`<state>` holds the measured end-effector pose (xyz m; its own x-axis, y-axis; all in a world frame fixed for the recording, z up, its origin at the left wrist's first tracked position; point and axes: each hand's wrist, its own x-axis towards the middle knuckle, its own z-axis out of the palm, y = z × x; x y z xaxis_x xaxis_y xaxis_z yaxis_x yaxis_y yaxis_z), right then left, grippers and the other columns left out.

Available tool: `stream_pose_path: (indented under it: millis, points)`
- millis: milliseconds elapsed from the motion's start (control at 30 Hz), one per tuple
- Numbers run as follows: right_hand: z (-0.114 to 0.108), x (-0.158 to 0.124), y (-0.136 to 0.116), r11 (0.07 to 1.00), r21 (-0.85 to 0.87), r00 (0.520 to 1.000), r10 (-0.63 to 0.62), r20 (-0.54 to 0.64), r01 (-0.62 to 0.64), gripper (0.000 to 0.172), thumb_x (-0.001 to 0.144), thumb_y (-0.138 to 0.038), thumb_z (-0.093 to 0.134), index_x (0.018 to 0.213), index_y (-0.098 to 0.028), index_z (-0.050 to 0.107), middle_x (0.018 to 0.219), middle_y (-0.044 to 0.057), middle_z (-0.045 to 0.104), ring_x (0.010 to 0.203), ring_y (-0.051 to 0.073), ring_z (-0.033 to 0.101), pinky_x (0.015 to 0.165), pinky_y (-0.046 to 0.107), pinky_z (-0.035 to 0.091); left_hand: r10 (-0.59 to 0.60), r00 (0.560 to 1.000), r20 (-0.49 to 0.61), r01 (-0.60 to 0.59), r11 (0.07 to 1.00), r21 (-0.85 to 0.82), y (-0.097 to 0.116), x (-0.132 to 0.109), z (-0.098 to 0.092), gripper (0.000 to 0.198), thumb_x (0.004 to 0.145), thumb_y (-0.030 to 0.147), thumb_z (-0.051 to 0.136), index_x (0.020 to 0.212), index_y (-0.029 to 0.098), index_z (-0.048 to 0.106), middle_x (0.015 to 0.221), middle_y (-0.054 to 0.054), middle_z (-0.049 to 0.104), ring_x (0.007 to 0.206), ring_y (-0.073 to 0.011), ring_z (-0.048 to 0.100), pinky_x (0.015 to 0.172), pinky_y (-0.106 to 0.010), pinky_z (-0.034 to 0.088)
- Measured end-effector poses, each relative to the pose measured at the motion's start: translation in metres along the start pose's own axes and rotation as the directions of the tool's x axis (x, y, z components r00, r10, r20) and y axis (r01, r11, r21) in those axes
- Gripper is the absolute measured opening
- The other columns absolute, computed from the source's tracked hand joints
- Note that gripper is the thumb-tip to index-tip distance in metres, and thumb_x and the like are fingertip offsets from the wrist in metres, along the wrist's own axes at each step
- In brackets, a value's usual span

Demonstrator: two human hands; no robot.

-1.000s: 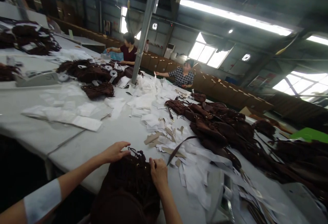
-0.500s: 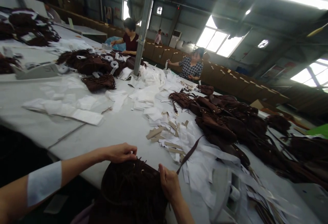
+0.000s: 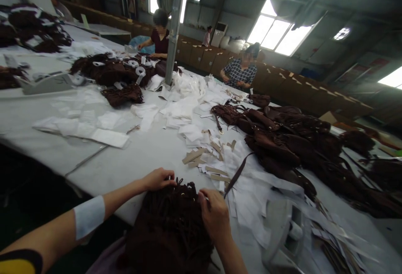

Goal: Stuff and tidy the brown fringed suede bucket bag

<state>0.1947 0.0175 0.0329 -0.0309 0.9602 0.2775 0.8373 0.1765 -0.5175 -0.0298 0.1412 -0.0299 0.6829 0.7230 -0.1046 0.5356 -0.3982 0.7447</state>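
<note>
A dark brown fringed bag (image 3: 172, 228) leans at the table's near edge, its top gathered and small metal eyelets showing along the rim. My left hand (image 3: 159, 179) pinches the rim's left side, fingers curled. On the opposite side my right hand (image 3: 215, 213) grips the rim with the thumb uppermost. A flat brown strap (image 3: 238, 176) runs from beside my right hand over the scraps. The bag's lower part is dark and hard to make out.
White paper scraps (image 3: 182, 106) and beige strips (image 3: 194, 155) litter the white table (image 3: 135, 152). Brown bags (image 3: 276, 136) are heaped at right, more (image 3: 106, 71) at back left. A grey tape dispenser (image 3: 278, 232) stands near right. A metal post (image 3: 173, 31) rises mid-table; two co-workers stand beyond.
My hands have drawn closer together, and the bag's rim has bunched up between them. The co-worker in the checked shirt has lowered a raised arm. The view has shifted slightly.
</note>
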Motion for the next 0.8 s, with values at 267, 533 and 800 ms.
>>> stream_pose_path:
  millis: [267,533,800]
  points:
    - [0.049,-0.051,-0.05,0.98,0.156,0.92,0.053,0.389,-0.123,0.012,0.074,-0.027,0.065,0.086,-0.025,0.066,0.091,0.004,0.067,0.088,0.025,0.059,0.082,0.036,0.041,0.138,0.988,-0.068,-0.139,0.99,-0.023,0.043,-0.013,-0.04,0.027,0.085,0.041,0.051,0.093,0.017,0.063,0.09,-0.007,0.064,0.083,-0.0192,0.057,0.078,-0.028,0.041]
    - [0.01,-0.032,-0.069,0.873,0.422,0.949,0.127,0.288,-0.245,0.021,0.089,-0.033,0.047,0.085,-0.022,0.064,0.075,-0.001,0.067,0.071,0.015,0.061,0.066,0.024,0.044,0.215,0.963,0.161,-0.181,0.963,-0.202,0.074,-0.084,-0.037,0.015,0.075,0.033,0.063,0.084,0.022,0.068,0.071,-0.001,0.065,0.067,-0.0178,0.06,0.061,-0.024,0.043]
    - [0.052,-0.074,-0.014,0.967,0.182,0.981,0.163,0.101,-0.179,0.027,0.088,-0.027,0.044,0.108,-0.017,0.061,0.113,0.013,0.062,0.105,0.023,0.059,0.093,0.035,0.047,-0.576,0.751,-0.322,0.317,0.743,-0.59,-0.038,-0.12,-0.086,0.053,0.073,0.056,0.058,0.102,0.012,0.058,0.097,-0.012,0.064,0.094,-0.0275,0.061,0.082,-0.039,0.049]
